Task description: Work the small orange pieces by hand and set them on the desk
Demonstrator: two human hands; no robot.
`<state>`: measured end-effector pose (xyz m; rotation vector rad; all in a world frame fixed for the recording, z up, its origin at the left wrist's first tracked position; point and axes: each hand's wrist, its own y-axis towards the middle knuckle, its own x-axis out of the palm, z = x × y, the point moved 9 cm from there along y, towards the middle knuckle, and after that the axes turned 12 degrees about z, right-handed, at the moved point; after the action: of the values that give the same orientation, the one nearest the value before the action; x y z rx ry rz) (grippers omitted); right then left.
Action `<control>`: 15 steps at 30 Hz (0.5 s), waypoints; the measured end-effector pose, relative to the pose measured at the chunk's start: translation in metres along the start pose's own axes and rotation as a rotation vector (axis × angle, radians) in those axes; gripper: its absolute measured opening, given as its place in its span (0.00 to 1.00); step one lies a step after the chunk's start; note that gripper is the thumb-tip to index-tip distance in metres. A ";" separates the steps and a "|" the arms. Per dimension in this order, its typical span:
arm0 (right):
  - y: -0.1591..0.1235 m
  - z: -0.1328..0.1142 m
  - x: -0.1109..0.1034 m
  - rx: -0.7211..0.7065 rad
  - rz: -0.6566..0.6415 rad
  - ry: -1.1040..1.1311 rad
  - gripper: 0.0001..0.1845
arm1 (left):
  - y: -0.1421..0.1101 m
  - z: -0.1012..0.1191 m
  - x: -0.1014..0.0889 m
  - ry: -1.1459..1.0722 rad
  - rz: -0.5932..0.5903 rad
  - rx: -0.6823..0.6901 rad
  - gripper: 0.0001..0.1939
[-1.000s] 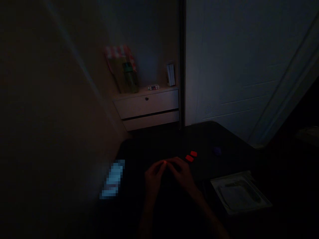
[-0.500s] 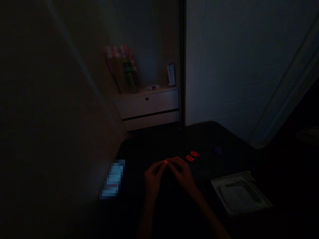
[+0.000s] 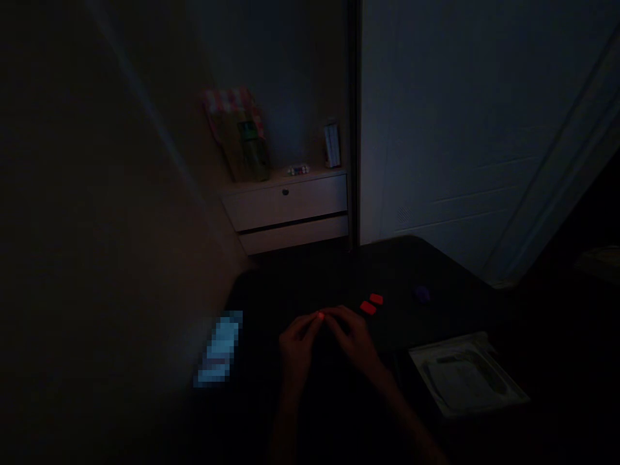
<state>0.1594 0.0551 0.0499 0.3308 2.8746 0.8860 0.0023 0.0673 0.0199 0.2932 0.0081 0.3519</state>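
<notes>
The scene is very dark. My left hand (image 3: 298, 336) and my right hand (image 3: 349, 328) meet fingertip to fingertip over the dark table (image 3: 300, 284). Pinched between them is a small red piece (image 3: 321, 316), mostly covered by the fingers, so its kind cannot be made out. Just beyond my right hand, two flat red pieces, a nearer one (image 3: 368, 308) and a farther one (image 3: 376, 299), lie side by side on the table. Farther right on the tabletop rests a small purple object (image 3: 422, 294) whose form is lost in the dark.
A pale flat packet or tray (image 3: 467, 378) sits at the table's near right edge. On the left, a bright pixelated rectangle (image 3: 220, 349) shows. Behind the table stand drawers (image 3: 295, 206) with a green-capped bottle (image 3: 252, 148), a checked cloth (image 3: 227, 100) and upright books (image 3: 332, 145) on top.
Both hands have shifted very slightly left, still pinching the small red piece. The view has dimmed a little around the drawers; the pieces on the table have stayed in place.
</notes>
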 end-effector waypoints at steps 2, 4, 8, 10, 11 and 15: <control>0.000 0.001 0.000 0.007 0.002 -0.007 0.09 | -0.001 0.001 0.000 -0.007 0.002 -0.007 0.11; 0.001 0.002 -0.003 0.016 0.026 -0.013 0.09 | -0.001 0.001 0.001 -0.013 -0.004 -0.020 0.13; 0.001 0.001 -0.005 0.014 0.048 -0.004 0.10 | -0.002 0.004 0.004 -0.017 -0.031 -0.034 0.16; 0.001 0.000 -0.004 0.010 0.037 -0.001 0.11 | -0.001 0.007 0.005 -0.006 -0.036 -0.011 0.15; 0.000 0.000 -0.004 0.010 0.036 -0.003 0.11 | -0.001 0.008 0.004 0.005 -0.033 -0.002 0.15; -0.001 0.003 -0.004 0.028 0.046 -0.022 0.11 | 0.001 0.006 0.001 0.060 -0.003 -0.009 0.15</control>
<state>0.1632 0.0550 0.0475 0.4088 2.8730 0.8447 0.0034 0.0667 0.0256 0.2733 0.0660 0.3579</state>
